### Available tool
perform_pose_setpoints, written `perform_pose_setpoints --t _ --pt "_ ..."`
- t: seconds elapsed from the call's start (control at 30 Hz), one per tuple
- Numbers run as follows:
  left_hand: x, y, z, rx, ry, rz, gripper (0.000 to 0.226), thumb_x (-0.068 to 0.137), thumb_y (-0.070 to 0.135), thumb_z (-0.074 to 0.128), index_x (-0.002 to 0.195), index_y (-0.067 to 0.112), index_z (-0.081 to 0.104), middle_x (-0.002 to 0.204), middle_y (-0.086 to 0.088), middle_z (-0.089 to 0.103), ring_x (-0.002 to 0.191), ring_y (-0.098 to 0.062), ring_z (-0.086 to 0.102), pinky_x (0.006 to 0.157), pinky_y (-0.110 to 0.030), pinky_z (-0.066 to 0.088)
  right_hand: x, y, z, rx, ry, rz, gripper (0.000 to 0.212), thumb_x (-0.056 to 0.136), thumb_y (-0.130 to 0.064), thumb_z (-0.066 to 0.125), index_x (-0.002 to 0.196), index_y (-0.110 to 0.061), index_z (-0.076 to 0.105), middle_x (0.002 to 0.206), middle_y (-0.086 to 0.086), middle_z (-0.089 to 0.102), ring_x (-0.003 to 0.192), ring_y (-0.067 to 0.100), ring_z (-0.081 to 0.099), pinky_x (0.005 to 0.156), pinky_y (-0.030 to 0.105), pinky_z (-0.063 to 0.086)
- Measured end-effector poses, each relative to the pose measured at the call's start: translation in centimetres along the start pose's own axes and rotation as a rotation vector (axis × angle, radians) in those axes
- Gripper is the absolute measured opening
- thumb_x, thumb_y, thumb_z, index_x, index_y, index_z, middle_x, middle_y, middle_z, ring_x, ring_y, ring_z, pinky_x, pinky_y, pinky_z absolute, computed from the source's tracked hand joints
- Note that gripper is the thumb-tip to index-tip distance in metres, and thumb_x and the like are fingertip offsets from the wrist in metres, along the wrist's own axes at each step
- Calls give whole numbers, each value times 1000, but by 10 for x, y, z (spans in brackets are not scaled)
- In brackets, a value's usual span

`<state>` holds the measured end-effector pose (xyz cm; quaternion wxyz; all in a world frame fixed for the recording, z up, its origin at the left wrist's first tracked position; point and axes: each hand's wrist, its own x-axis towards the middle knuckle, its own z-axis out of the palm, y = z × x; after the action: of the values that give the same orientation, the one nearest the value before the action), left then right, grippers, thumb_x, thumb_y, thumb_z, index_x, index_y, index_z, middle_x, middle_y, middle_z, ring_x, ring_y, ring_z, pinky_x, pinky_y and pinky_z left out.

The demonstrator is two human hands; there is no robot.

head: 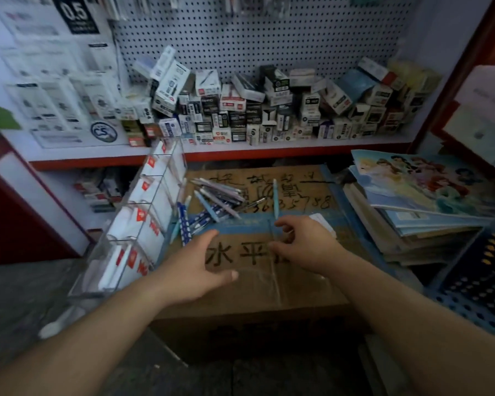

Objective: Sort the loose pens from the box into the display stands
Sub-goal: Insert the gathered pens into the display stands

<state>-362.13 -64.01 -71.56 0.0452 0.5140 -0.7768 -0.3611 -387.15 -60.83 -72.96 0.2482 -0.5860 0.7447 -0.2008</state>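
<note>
The cardboard box (pixel 312 190) at centre is matt brown, with glossy clear tape (pixel 277 284) across it. The display stand (pixel 143 212) at left is clear shiny plastic; the pens (pixel 220 200) look smooth plastic.

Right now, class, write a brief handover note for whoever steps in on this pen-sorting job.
Left hand: open, empty, over the cardboard box.
Right hand: seems to pinch a light blue pen, held upright.
Loose pens: heaped on the box top, beside the clear display stand on the left.
Done: no pens visible in the stand, only white-and-red cards.
Left: slot the held pen, then sort the heap.
</note>
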Motion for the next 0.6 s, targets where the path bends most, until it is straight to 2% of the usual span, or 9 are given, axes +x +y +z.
perform_pose_setpoints --t 0.1,0.13,0.2,0.33,0.47,0.6 --pt "-1 -6 -1 67 -26 17 100 82 58 75 159 32 16 159 13 30 147 -11 32 115 -24 29 29 -1 15 -76 103 68 60 88 -49 72 141 -28 53 138 2 53 111 20 61 92 40 56" --pt "0 -9 -1 106 -28 32 100 81 61 74 158 35 18 159 14 31 147 -12 32 118 -29 31 36 -1 18 -100 142 86 59 89 -48 71 141 -26 53 139 3 52 113 22 60 93 39 55" --pt "3 -12 -1 205 -23 45 98 80 66 71 157 37 20 159 11 34 147 -14 33 119 -39 35 50 1 24 -118 214 129 54 90 -47 70 137 -25 55 136 5 50 110 24 60 90 37 54" --pt "4 -10 1 384 -20 65 89 88 61 65 159 36 18 160 11 28 147 -13 25 121 -37 29 69 4 34 -150 305 206 47 91 -53 66 127 -23 60 132 7 50 102 26 61 86 39 55" --pt "3 -12 0 416 -20 88 83 90 59 63 158 38 21 157 15 27 146 -10 22 121 -35 27 89 4 41 -210 352 253 44 91 -55 62 114 -18 65 115 8 59 95 26 62 80 41 57" --pt "5 -13 -1 404 -15 108 79 91 57 63 156 36 26 154 15 31 143 -9 26 117 -33 30 96 4 41 -135 356 307 28 90 -36 63 104 -14 71 96 8 67 83 26 64 72 39 59"
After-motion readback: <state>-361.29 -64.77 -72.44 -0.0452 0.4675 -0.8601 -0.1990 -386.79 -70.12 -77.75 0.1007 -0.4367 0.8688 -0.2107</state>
